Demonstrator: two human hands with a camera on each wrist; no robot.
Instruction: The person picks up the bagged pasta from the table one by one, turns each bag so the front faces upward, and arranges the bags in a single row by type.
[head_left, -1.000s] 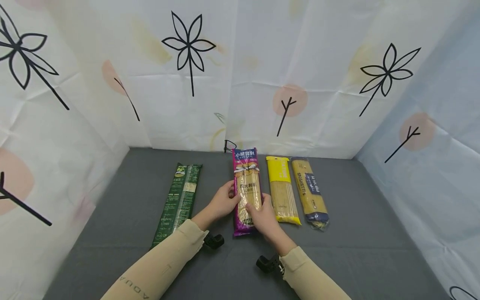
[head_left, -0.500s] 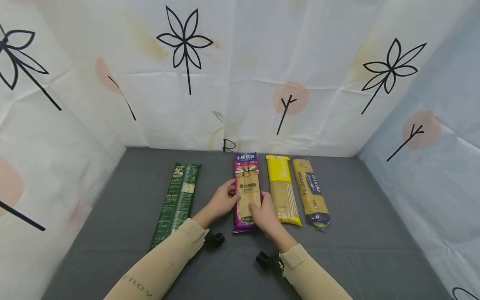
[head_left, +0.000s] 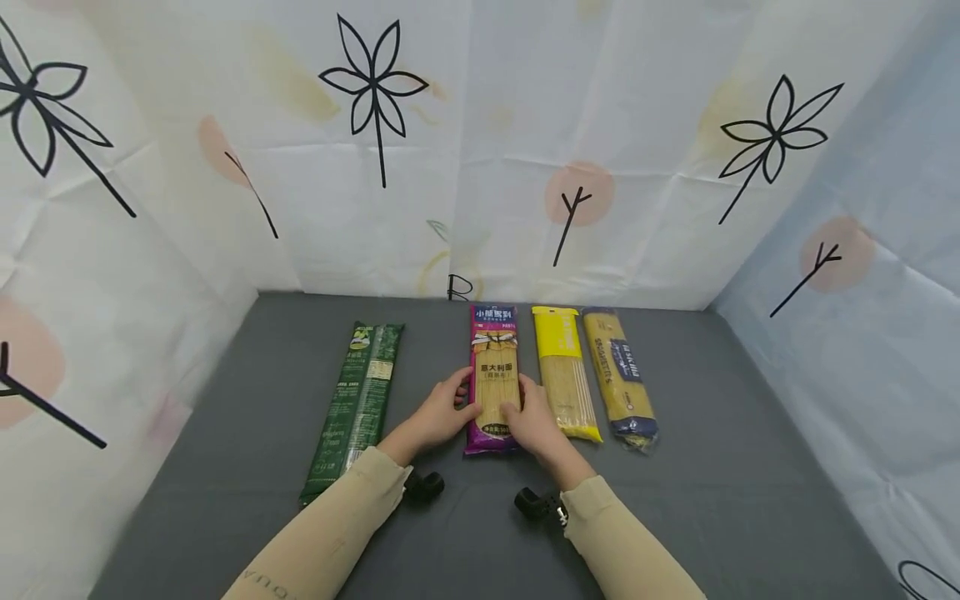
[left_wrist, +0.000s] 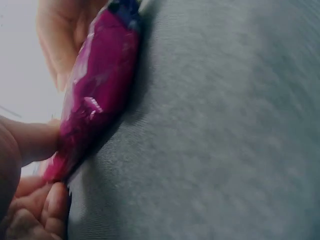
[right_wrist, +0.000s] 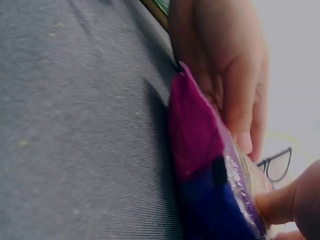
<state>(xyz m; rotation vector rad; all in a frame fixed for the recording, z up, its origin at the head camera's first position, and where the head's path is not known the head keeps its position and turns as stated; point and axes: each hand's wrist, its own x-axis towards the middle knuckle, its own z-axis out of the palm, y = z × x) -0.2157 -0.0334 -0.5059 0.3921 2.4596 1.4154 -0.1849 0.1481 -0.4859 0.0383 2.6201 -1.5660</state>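
Observation:
A purple and pink pasta packet (head_left: 497, 379) with a clear window lies lengthwise between my two hands, close over the grey cloth. My left hand (head_left: 438, 415) holds its left edge, thumb on top and fingers at the side. On the opposite edge my right hand (head_left: 536, 421) grips it, thumb over the front. In the left wrist view the thumb (left_wrist: 40, 140) and fingers pinch the magenta edge (left_wrist: 102, 65). The right wrist view shows the packet's magenta and blue end (right_wrist: 197, 132), with the right thumb (right_wrist: 280, 204) against its face.
To the left lies a green pasta packet (head_left: 360, 400), partly behind the left sleeve. A yellow-topped spaghetti packet (head_left: 566, 375) and a blue-labelled spaghetti packet (head_left: 621, 379) lie side by side on the right. Patterned white curtain (head_left: 495, 150) encloses the grey table (head_left: 712, 467).
The purple pasta packet has come down closer to the cloth and lies flatter, both hands still holding its edges. The head view has shifted slightly; the other packets stay in place.

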